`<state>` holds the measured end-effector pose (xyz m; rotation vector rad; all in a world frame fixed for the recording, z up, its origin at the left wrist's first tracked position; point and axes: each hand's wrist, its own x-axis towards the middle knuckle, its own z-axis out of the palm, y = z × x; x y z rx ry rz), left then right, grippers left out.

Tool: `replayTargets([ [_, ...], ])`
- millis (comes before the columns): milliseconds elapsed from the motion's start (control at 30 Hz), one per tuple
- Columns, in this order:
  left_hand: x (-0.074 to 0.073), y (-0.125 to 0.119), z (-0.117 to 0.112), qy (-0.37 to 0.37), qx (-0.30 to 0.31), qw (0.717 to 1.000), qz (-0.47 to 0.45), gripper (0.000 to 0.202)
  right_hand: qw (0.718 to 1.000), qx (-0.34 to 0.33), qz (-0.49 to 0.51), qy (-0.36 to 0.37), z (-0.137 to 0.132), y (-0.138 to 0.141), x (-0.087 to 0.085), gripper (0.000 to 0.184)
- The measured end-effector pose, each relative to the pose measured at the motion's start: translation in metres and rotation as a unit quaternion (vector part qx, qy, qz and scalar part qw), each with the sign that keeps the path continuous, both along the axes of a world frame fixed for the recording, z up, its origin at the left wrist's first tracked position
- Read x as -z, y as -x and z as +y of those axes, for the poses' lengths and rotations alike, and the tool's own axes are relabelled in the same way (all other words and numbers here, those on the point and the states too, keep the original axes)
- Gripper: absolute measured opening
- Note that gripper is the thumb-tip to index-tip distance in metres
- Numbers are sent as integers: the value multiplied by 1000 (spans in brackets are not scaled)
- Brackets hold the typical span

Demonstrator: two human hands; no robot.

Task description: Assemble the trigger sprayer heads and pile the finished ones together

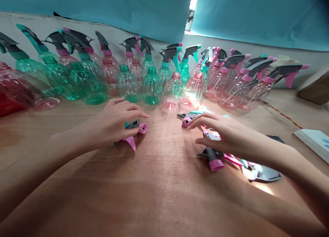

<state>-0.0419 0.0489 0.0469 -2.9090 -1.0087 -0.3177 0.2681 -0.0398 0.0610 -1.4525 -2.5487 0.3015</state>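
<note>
On the left, my left hand (117, 122) hovers palm down with its fingers stretched out. Partly hidden under it lies a trigger spray head with a pink collar (142, 128), beside a pink trigger (130, 143). My right hand (218, 129) is spread, thumb apart from the fingers, over a loose pile of spray heads. Its fingertips are close to a pink-collared head (186, 121); whether they touch, I cannot tell. Below the palm rests a grey spray head with a pink collar (216, 164). More heads (267, 174) lie under my right forearm, partly covered.
Along the wall stand several green bottles (152, 89) and pink bottles (171, 94), some open, others capped with trigger heads (190, 51). A red bottle (12, 91) is at far left. A white box (312, 142) and a thin cable (282, 116) are at right on the wooden table (154, 196).
</note>
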Motion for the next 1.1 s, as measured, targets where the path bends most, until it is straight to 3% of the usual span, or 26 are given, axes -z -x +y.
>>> replayTargets([
  [133, -6, -18, -14, 28, 7, 998, -57, 28, 999, 16, -24, -26, 16, -7, -12, 32],
  [233, -2, -38, -21, 70, 23, 996, -54, 26, 999, 25, -32, -29, 27, -12, -15, 34],
  [500, 47, -91, -44, 90, 66, 988, -102, 27, 997, 33, -69, -3, 39, -26, -1, 33],
  [633, 57, -95, -53, 85, 74, 989, -100, 28, 997, 41, -72, 0, 37, -22, 0, 29],
  [967, 57, -94, -51, 68, 80, 990, -97, 28, 997, 61, -28, -48, 43, -1, 24, 25],
  [1100, 57, -93, -52, 67, 82, 990, -97, 28, 997, 57, -22, -46, 43, -2, 27, 25],
])
